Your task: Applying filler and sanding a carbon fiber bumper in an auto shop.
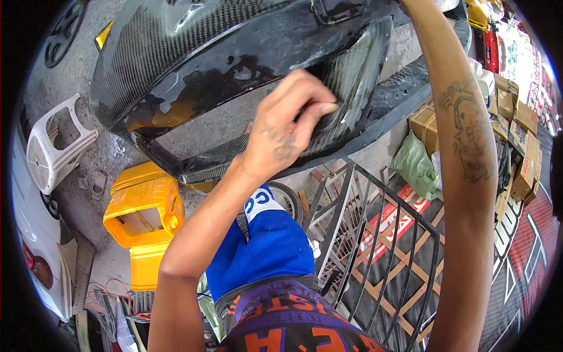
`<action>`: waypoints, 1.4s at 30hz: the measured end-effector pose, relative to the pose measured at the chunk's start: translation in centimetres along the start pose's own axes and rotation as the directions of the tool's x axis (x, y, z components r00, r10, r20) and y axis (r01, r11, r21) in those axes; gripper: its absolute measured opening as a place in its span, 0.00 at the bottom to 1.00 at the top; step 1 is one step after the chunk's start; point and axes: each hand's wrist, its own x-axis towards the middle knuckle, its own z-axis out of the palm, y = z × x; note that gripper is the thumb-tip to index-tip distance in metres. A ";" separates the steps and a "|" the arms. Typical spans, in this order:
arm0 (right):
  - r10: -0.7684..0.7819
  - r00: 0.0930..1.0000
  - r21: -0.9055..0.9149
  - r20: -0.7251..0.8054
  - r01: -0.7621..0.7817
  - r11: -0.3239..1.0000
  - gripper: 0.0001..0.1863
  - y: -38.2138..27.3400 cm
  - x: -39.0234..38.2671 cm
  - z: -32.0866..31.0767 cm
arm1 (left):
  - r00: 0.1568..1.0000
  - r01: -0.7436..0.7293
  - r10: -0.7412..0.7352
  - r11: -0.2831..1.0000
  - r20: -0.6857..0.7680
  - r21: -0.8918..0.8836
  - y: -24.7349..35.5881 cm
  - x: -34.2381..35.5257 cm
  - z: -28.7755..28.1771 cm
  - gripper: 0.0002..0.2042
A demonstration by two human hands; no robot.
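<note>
A large car bumper point(161, 56) of dark woven carbon fibre, glossy and wet-looking in places, spans the upper part of the view. My left hand point(284, 123) is over the curved carbon fibre piece point(358, 76) at the bumper's opening. Its fingers are curled, with thumb and forefinger pressed together. Whatever they pinch, if anything, is hidden and slightly blurred. My right forearm point(466, 135), tattooed, reaches up along the right side to the bumper's far edge. The right hand lies beyond the top edge, out of view.
A yellow plastic container point(146, 202) and a white plastic chair point(61, 146) stand at left, near a white car point(35, 234). A black metal rack point(381, 246) is at lower right. Cardboard boxes point(522, 146) and a green bag point(416, 164) sit beyond my right arm.
</note>
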 end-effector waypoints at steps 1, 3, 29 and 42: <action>-0.041 0.999 -0.013 -0.027 0.041 0.999 0.30 0.5 0.2 0.0 | 0.999 0.006 -0.004 0.999 -0.049 0.035 0.3 -0.9 -0.6 0.05; -0.022 1.000 0.023 0.019 0.022 1.000 0.29 0.2 -0.1 0.0 | 0.994 0.071 -0.065 0.995 -0.086 0.071 1.1 -2.1 -1.3 0.06; -0.008 0.988 0.057 0.156 -0.001 0.998 0.39 -1.2 -0.8 -2.3 | 0.983 -0.076 0.053 0.988 0.174 0.133 0.1 -0.6 -0.6 0.08; -0.091 0.983 -0.014 -0.161 0.090 0.996 0.35 0.7 -0.3 0.6 | 0.983 -0.079 0.058 0.990 0.171 0.117 0.0 -0.3 -0.3 0.08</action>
